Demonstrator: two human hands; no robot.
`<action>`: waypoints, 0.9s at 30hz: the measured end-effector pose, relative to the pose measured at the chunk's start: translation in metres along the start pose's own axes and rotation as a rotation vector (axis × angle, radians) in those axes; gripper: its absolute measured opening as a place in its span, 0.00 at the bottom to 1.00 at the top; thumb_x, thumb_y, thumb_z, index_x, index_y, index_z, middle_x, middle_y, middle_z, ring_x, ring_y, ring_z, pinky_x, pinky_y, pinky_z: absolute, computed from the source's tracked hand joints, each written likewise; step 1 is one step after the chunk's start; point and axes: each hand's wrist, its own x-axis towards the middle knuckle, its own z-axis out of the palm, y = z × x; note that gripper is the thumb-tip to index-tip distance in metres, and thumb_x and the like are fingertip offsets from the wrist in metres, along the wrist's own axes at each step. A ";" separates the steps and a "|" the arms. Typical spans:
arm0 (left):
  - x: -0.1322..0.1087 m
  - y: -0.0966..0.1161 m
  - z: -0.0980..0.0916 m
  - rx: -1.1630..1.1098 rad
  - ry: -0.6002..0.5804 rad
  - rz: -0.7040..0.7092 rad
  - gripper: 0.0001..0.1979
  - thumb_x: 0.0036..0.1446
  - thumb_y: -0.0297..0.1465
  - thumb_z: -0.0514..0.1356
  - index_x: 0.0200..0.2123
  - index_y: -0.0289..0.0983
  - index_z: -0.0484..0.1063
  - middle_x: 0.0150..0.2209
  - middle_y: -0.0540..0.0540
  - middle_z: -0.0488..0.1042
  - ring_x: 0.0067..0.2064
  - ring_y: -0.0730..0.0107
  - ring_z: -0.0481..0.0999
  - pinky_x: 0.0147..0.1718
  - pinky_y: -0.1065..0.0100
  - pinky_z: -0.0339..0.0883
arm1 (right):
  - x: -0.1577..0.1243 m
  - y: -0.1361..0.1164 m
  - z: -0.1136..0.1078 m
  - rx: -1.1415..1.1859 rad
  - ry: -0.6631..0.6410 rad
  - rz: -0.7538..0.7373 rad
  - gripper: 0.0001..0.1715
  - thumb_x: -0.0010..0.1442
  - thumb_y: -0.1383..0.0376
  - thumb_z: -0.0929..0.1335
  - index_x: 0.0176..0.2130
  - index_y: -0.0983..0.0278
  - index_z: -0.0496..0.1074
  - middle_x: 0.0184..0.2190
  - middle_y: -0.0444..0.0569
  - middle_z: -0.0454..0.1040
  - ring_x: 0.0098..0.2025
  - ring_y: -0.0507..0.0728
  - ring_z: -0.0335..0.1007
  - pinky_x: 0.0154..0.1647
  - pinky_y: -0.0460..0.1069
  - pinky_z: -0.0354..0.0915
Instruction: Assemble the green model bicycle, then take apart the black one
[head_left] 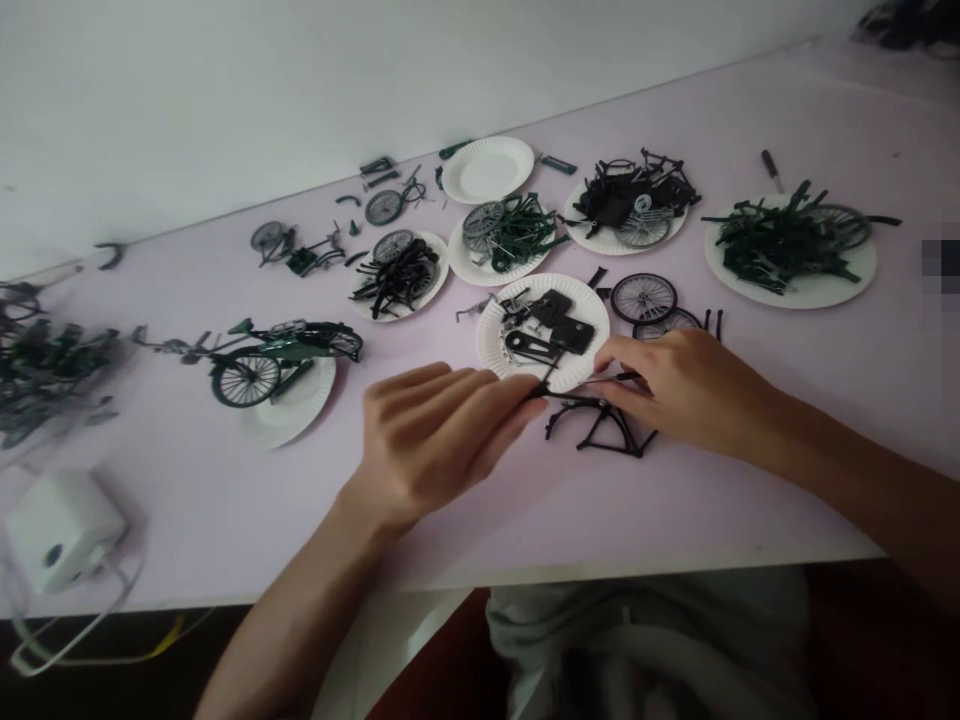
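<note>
Along the near edge of the pale pink table (pixel 187 520), from about six to eight o'clock, there is a bare strip wide enough for both forearms; the far edge meets the white wall from nine up to one o'clock. The middle is crowded with paper plates of model bicycle parts.

The left hand (pixel 435 430) lies low over the table just below centre, fingers nearly straight and close together, the fingertips pinched on the near end of a thin black rod (pixel 577 385). The right hand (pixel 690 390), at three o'clock from it, is loosely curled, thumb and forefinger nipping the other end of the same rod. Whether the rod is joined to the black bicycle frame (pixel 604 430) just beneath it, I cannot tell; the frame lies on the table between the two hands.

Directly at twelve o'clock from the fingertips sits a paper plate of flat black parts (pixel 495 340), its rim touching the rod's line. A loose spoked wheel (pixel 643 297) lies at one o'clock. A part-built green bicycle (pixel 277 360) rests on a plate at nine o'clock, and a white box (pixel 60 530) stands at the near left edge.
</note>
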 end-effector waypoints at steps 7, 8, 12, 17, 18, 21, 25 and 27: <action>-0.002 -0.004 0.002 -0.009 0.014 -0.083 0.03 0.67 0.29 0.64 0.40 0.35 0.75 0.26 0.50 0.80 0.22 0.74 0.75 0.23 0.69 0.64 | -0.004 0.004 -0.007 -0.107 -0.024 -0.053 0.14 0.67 0.54 0.70 0.39 0.62 0.78 0.17 0.42 0.68 0.21 0.53 0.59 0.28 0.49 0.50; -0.002 -0.003 0.004 -0.023 0.007 -0.073 0.03 0.67 0.28 0.64 0.39 0.34 0.75 0.26 0.49 0.80 0.22 0.74 0.75 0.22 0.69 0.63 | -0.004 0.004 -0.009 -0.109 -0.035 -0.054 0.13 0.67 0.55 0.70 0.38 0.63 0.77 0.17 0.42 0.67 0.21 0.53 0.58 0.28 0.49 0.50; -0.002 0.006 0.014 -0.090 -0.027 -0.023 0.05 0.67 0.29 0.64 0.37 0.33 0.74 0.24 0.50 0.79 0.22 0.75 0.76 0.22 0.70 0.62 | -0.004 0.004 -0.026 -0.071 -0.022 0.045 0.14 0.68 0.62 0.65 0.30 0.63 0.68 0.18 0.41 0.61 0.20 0.50 0.51 0.26 0.49 0.48; -0.006 0.013 0.026 -0.135 -0.094 -0.003 0.06 0.69 0.30 0.62 0.38 0.33 0.73 0.25 0.52 0.79 0.23 0.76 0.77 0.22 0.72 0.63 | -0.003 0.000 -0.043 0.169 0.175 0.132 0.25 0.70 0.59 0.63 0.24 0.60 0.49 0.18 0.39 0.47 0.20 0.50 0.44 0.23 0.50 0.46; -0.007 0.012 0.027 -0.136 -0.098 -0.011 0.06 0.70 0.30 0.62 0.38 0.34 0.73 0.25 0.52 0.79 0.23 0.77 0.76 0.23 0.72 0.63 | -0.003 -0.005 -0.044 0.273 0.215 0.139 0.28 0.71 0.58 0.63 0.24 0.60 0.47 0.18 0.39 0.46 0.20 0.50 0.43 0.22 0.50 0.45; -0.004 0.009 0.025 -0.110 -0.092 -0.011 0.08 0.71 0.30 0.61 0.37 0.34 0.72 0.24 0.53 0.78 0.22 0.77 0.74 0.21 0.70 0.62 | -0.007 -0.021 -0.045 0.574 0.223 0.175 0.30 0.73 0.56 0.62 0.23 0.61 0.49 0.19 0.40 0.49 0.20 0.49 0.47 0.20 0.49 0.47; 0.007 0.020 0.000 0.041 -0.068 0.083 0.07 0.65 0.28 0.66 0.33 0.34 0.74 0.21 0.53 0.75 0.20 0.74 0.72 0.20 0.66 0.63 | -0.012 -0.035 -0.041 0.763 0.279 0.139 0.29 0.75 0.56 0.61 0.24 0.62 0.54 0.20 0.41 0.57 0.22 0.50 0.54 0.23 0.50 0.52; 0.005 0.035 -0.015 0.098 -0.138 0.083 0.04 0.63 0.29 0.67 0.37 0.35 0.77 0.25 0.50 0.77 0.24 0.69 0.75 0.21 0.61 0.66 | -0.013 -0.034 -0.037 0.751 0.400 0.115 0.28 0.75 0.60 0.62 0.23 0.62 0.54 0.20 0.42 0.56 0.22 0.50 0.55 0.24 0.51 0.52</action>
